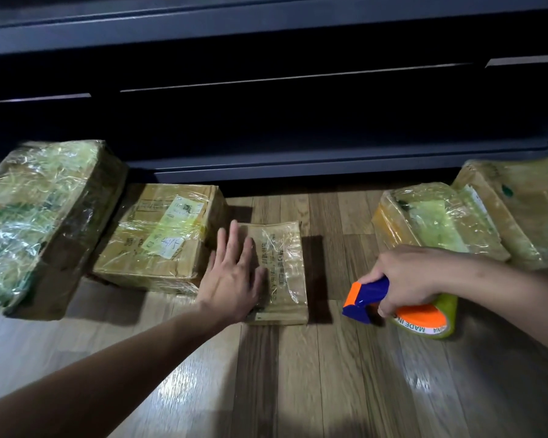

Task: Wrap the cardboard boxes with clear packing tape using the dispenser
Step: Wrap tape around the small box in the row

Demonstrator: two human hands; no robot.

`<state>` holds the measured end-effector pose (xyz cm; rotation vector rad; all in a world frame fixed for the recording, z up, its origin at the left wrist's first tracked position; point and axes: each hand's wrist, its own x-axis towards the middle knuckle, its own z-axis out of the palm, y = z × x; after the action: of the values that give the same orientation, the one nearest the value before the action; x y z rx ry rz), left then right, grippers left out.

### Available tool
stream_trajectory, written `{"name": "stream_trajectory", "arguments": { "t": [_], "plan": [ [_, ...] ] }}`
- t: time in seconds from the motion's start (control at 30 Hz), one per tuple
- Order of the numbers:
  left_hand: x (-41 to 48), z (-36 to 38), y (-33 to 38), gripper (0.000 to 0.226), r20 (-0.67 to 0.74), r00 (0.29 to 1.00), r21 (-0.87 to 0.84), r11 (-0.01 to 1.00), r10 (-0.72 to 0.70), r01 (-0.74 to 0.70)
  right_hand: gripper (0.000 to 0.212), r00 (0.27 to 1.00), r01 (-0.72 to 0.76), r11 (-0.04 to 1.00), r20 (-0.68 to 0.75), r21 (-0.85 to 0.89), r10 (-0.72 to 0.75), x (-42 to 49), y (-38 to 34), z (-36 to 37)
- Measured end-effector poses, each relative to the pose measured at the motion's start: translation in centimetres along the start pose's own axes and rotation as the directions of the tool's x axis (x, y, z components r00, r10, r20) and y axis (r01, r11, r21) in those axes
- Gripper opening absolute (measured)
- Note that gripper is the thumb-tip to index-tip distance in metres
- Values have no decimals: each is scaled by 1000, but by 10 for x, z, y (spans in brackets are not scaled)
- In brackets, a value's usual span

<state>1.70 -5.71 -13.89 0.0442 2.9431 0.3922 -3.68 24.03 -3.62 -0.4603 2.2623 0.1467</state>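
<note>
Cardboard under the left fingers (234, 240): they lie straight and spread, pressed flat on the small box (282, 270), centre of frame, on the wood floor (298, 380). Left hand (233, 276) covers the box's left half and grips nothing. Right fingers (385, 311) are curled round the handle of the blue-orange dispenser (363, 298), lower right of centre. Right hand (405, 279) grasps it firmly. Tape roll (431, 319) is low over the floor; can't tell if it touches. Dispenser is near the small box's right edge, apart from it.

Small box has shiny film on top already; how many sides are done, can't tell. Step in hand, my read: pin the box, bring the dispenser over, start a strip.

To do it well:
- Put palm weight down, because a flat, light box will likely slide when the tape pulls.
- Land the tape end on the right edge and press it.
- Draw it across, lifting the left fingers clear ahead of it.
- Use even tension, or the film wrinkles.

Outward:
- Medium box (159, 235) just left of the small one, taped.
- Large box (35, 222) at far left, heavily wrapped.
- Yellowish box (431, 222) and far-right box (525, 213) at right, both shiny.
- Dark cabinet (266, 121) across the top.
</note>
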Motion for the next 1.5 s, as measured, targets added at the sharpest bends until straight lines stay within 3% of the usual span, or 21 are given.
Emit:
{"name": "stream_trajectory", "arguments": {
  "t": [0.07, 0.17, 0.4, 0.57, 0.67, 0.8, 0.87, 0.97, 1.07, 1.17, 1.33, 1.43, 1.5],
  "plan": [
    [10, -3, 8, 95, 69, 998, 209, 978, 10, -24, 73, 1000, 0, 1000, 9, -2, 0, 0, 0, 1],
    [18, -2, 23, 95, 100, 995, 323, 945, 16, -47, 73, 1000, -1, 1000, 24, -6, 2, 1, 4, 4],
    [27, -5, 54, 65, 184, 966, 369, 898, 180, -238, 68, 1000, 23, 1000, 13, -16, -23, 10, 11, 0],
    [27, -8, 55, 57, 280, 924, 391, 848, 261, -358, 69, 1000, 19, 1000, -18, 8, -19, 13, 16, -8],
    [18, -28, 56, 41, 163, 961, 354, 895, 226, -270, 67, 998, 19, 1000, -61, -10, -19, 12, 17, -22],
    [-24, -22, 43, 78, 254, 918, 295, 880, 304, -373, 64, 989, 32, 999, -145, 14, -29, 16, 18, -45],
    [-54, -4, 29, 79, 233, 916, 297, 873, 327, -387, 65, 983, 56, 998, -174, 24, -51, 18, 17, -56],
    [-85, 18, 1, 69, 57, 899, 236, 869, 434, -434, 64, 970, 113, 993, -214, -20, -114, 20, 16, -76],
    [-89, 12, -14, 64, 16, 844, 179, 829, 536, -530, 64, 947, 240, 969, -205, -62, -248, 20, 7, -96],
    [-76, -2, -18, 56, 23, 805, 192, 787, 593, -586, 66, 897, 414, 908, -142, -71, -420, 22, -17, -108],
    [-70, -11, -19, 75, 176, 786, 240, 749, 593, -618, 66, 794, 577, 798, -110, -175, -598, 30, -73, -108],
    [-73, -20, -26, 54, 140, 769, 175, 749, 624, -639, 65, 770, 598, 761, -85, -250, -633, 30, -100, -109],
    [-76, -27, -33, 37, 11, 819, 159, 808, 574, -568, 66, 764, 584, 742, -86, -330, -640, 29, -113, -104]
  ]
}}
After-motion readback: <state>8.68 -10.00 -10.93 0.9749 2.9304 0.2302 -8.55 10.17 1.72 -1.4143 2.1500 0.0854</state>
